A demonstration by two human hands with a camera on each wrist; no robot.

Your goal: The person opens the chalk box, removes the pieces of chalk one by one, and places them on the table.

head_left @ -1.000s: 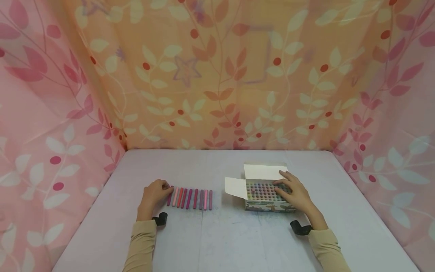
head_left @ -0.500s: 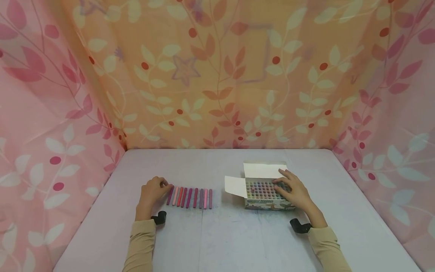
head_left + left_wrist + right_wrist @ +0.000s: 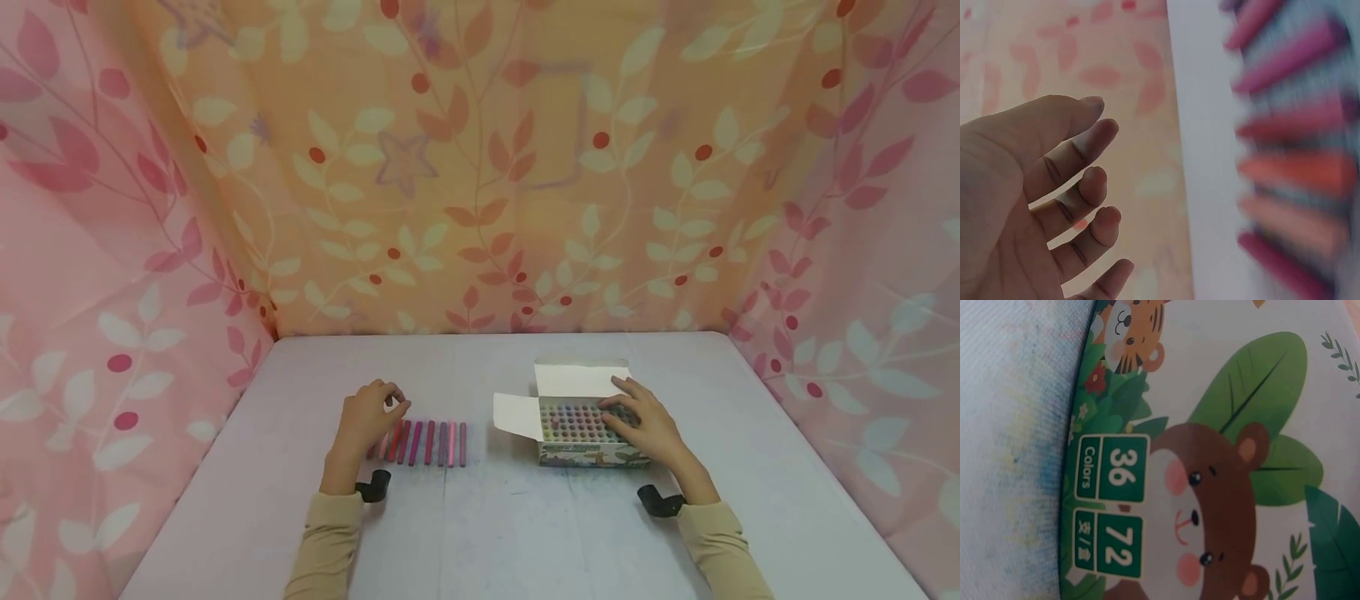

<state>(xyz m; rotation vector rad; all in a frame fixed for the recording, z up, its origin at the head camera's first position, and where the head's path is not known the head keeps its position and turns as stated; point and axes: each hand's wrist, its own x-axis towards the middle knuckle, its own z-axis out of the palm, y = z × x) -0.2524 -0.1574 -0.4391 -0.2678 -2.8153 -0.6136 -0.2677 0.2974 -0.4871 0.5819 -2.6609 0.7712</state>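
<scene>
My left hand (image 3: 367,417) hovers over the left end of a row of crayons on the table, its shape hiding parts of the leftmost ones. In the left wrist view the same hand (image 3: 1041,169) has loosely bent, spread fingers with nothing between them. Beside it are blurred crayons in magenta, peach and orange (image 3: 1297,174). A printed cardboard box (image 3: 585,455) stands upright at the right, packed with upright crayons in many colours. My right hand (image 3: 652,427) rests over its right end, fingers on the top. The right wrist view shows only the box's bear print (image 3: 1222,487).
The box's left flap (image 3: 517,414) sticks out toward the row, and its white lid (image 3: 581,380) is folded back. Faint coloured smudges mark the white tablecloth (image 3: 510,517). Patterned curtains (image 3: 450,208) close in the back and both sides.
My left hand has let go of the leftmost dark magenta crayon and shifted right, over the row's left end. The right hand stays on the box.
</scene>
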